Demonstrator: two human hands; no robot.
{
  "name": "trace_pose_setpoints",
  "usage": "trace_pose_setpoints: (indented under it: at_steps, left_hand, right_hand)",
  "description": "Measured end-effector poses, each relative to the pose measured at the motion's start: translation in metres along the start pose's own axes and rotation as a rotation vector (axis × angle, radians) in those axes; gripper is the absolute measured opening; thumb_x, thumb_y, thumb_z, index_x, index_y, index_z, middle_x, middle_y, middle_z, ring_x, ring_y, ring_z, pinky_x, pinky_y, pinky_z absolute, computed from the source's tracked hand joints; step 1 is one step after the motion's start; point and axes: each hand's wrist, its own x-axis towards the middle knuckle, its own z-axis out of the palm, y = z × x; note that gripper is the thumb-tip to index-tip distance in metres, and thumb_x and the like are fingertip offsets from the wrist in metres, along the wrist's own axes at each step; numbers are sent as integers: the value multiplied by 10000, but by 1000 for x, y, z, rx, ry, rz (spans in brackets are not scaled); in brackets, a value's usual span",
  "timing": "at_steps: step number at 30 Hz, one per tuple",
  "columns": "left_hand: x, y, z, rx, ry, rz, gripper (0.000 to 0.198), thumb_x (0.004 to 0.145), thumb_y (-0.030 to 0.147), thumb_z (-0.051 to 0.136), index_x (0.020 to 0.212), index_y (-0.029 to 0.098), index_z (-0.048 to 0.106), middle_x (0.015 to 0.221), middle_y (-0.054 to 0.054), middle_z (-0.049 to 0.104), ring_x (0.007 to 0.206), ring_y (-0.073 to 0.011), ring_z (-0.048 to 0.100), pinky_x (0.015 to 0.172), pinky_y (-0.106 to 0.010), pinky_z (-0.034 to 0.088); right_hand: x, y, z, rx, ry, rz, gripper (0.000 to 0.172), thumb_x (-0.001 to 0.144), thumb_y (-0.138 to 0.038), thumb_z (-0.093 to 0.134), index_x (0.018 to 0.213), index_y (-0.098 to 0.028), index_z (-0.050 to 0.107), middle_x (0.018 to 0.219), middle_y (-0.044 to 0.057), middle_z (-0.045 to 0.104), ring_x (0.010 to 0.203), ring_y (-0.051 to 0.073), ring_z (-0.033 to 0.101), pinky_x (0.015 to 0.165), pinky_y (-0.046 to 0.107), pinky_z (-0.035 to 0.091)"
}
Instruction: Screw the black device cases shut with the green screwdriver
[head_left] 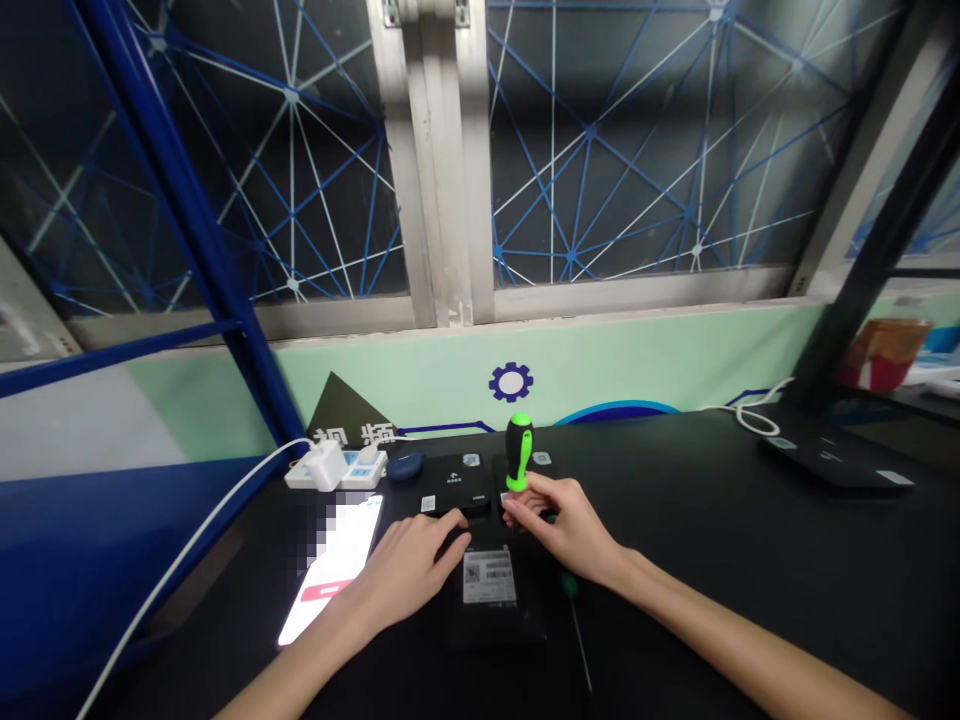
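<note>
Lower left: lit phone [341, 565] on worktop [675, 540], power strip [301, 475] beyond. Left hand [420, 560] at lower centre, thumb apart, fingers resting on upper left edge of labelled black device [489, 580]. Right hand [559, 520] pinching green-black screwdriver [519, 452] low, upright over device's upper edge; tip hidden, can't tell if seated. Judged midway through driver work: casing looks whole, screws done or left too small to tell. Second screwdriver [581, 640] lying just right, unused.

The wall [600, 350] bears white characters [378, 434] "视频".
</note>
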Motion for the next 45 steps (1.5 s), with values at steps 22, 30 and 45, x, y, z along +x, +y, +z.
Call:
trace_pose_setpoints:
  at_steps: [22,30,45]
  left_hand:
    - [0,5,-6,-26,-23,-5,335,1025,448,324,1115,289,605,844,-34,689,838,-264,680,685,-315,436]
    - [-1,2,-4,-11,-24,-1,324,1030,447,329,1121,292,599,833,-33,688,842,-274,678,685,-310,422]
    - [0,4,-6,-17,-30,-15,364,1024,476,316,1139,290,607,845,-41,695,864,-281,680,711,-323,439]
  right_hand:
    - [1,-8,-8,-246,30,-60,198,922,-332,607,791,-195,663,778,27,710,743,197,647,736,315,495]
    - [2,-9,-11,-218,16,-90,146,910,-273,638,796,-209,701,820,24,743,820,205,670,814,336,480]
    - [2,-10,-10,-178,-6,-49,160,927,-327,623,911,-224,745,900,44,756,873,215,673,810,334,512]
